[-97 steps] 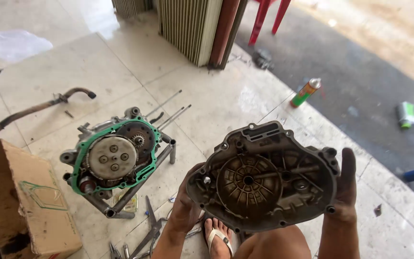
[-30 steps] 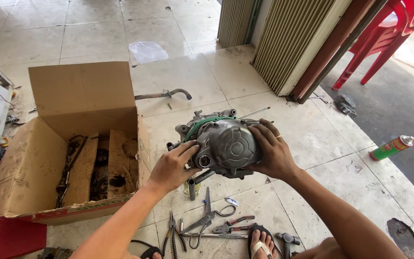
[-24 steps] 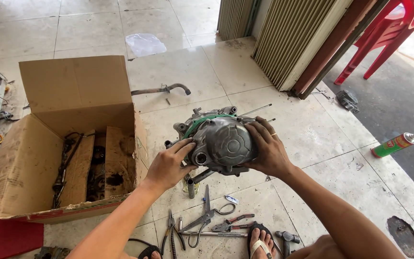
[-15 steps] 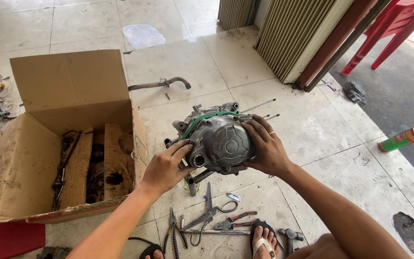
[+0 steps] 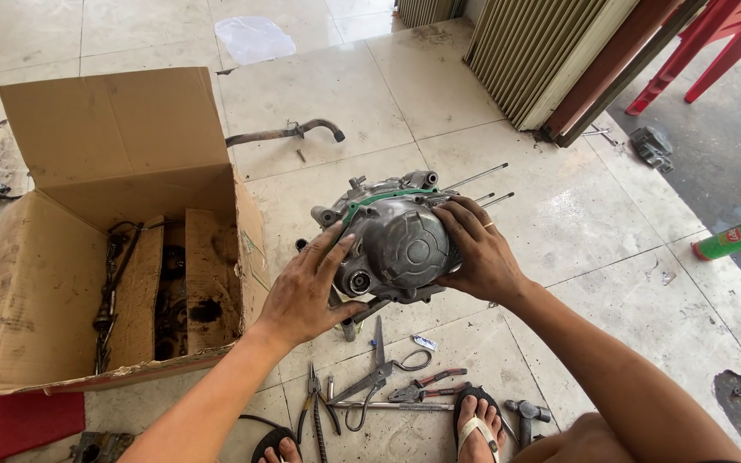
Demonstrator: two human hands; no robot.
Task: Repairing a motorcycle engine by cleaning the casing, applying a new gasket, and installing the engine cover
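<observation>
A grey metal engine case [image 5: 396,236] with a green gasket along its seam stands on the tiled floor, long studs sticking out at its right. The round side cover sits on the case facing me. My left hand [image 5: 306,287] presses flat against the cover's left side. My right hand [image 5: 478,253] grips its right side, fingers spread over the rim.
An open cardboard box [image 5: 113,249] with greasy parts lies at the left. Scissors and pliers [image 5: 379,386] and a hammer [image 5: 529,413] lie by my feet. A bent metal lever [image 5: 289,133] lies behind the case. A green spray can [image 5: 739,237] sits at the right.
Three seconds ago I held the cover up, away from the case; now it sits on the case under both hands. Over the last second only the view shifted slightly.
</observation>
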